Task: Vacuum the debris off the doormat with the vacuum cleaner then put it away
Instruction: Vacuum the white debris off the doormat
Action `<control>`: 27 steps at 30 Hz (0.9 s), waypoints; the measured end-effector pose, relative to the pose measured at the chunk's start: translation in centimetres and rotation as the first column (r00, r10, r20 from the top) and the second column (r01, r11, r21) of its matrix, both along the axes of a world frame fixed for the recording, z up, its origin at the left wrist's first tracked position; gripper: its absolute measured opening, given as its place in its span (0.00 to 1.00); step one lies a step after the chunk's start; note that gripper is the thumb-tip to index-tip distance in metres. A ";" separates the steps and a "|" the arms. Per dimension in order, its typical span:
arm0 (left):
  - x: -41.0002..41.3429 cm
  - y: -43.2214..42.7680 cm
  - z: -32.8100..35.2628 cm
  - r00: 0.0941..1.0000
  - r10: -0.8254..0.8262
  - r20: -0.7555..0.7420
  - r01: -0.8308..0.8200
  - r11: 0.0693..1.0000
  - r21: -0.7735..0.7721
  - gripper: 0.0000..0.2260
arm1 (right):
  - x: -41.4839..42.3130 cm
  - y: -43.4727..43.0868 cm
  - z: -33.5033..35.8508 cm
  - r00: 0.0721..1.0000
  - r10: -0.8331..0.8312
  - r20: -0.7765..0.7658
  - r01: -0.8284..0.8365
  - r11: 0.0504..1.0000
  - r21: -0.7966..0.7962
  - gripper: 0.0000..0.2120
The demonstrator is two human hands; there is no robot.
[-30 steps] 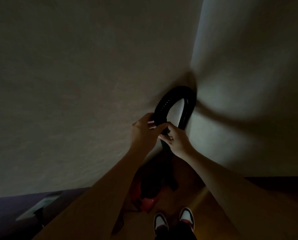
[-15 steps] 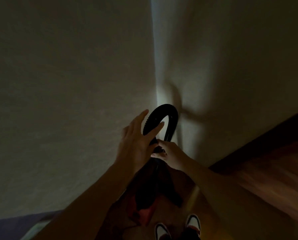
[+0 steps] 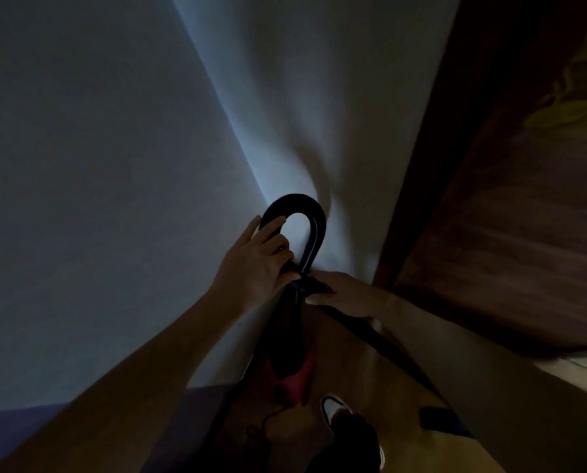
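The scene is dim. A red and black vacuum cleaner [image 3: 290, 372] stands upright in the corner of two pale walls. Its black hose [image 3: 310, 208] arches in a loop above the body. My left hand [image 3: 256, 264] grips the left leg of the hose loop, fingers curled round it. Just right of it, my right hand [image 3: 345, 295] holds a dark part at the top of the vacuum's body, where the hose comes down. The doormat is out of view.
A dark wooden door or panel [image 3: 510, 206] stands close on the right. The wooden floor [image 3: 363, 370] shows below, with my shoe [image 3: 334, 409] and a thin black cord [image 3: 264, 425] beside the vacuum's base. A dark strip [image 3: 384, 346] runs diagonally along the floor.
The view has swung left to right, bringing the wooden panel in. My left hand went from flat against the hose to curled round it. My right hand stays at the vacuum's top.
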State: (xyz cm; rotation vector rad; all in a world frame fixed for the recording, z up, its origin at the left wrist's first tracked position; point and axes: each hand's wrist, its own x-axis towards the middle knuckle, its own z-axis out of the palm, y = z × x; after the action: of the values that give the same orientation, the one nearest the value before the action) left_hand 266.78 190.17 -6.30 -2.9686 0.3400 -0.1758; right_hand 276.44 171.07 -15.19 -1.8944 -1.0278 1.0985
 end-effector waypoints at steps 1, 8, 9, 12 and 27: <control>0.0 -1.0 -0.1 1.000 -0.017 -0.022 0.017 1.000 0.021 0.18 | -0.6 -1.4 -0.1 1.000 -0.017 -0.021 0.017 1.000 0.007 0.10; -0.9 -13.7 -1.9 0.928 -0.120 -0.353 0.188 0.968 0.166 0.28 | -5.1 -15.9 0.3 0.978 -0.167 -0.122 0.162 0.986 -0.048 0.18; -1.1 -15.6 -2.3 0.906 -0.106 -0.411 0.184 0.971 0.156 0.26 | -5.6 -17.8 0.3 0.977 -0.173 -0.123 0.166 0.984 -0.065 0.18; -1.8 -21.3 -3.4 0.807 -0.157 -0.569 0.245 0.966 0.081 0.24 | -7.4 -23.1 -0.4 0.973 -0.210 -0.093 0.197 0.971 -0.133 0.14; -5.6 -37.2 -9.0 0.580 -0.183 -0.794 0.012 0.976 -0.216 0.22 | -18.7 -40.5 -5.4 0.715 -0.637 0.288 0.699 0.667 -0.259 0.25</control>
State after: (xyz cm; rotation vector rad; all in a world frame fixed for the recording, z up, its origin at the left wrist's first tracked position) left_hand 261.20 152.94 -15.27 -2.9902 0.6065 1.2709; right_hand 257.76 130.53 -20.55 -2.4038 -0.1242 0.6949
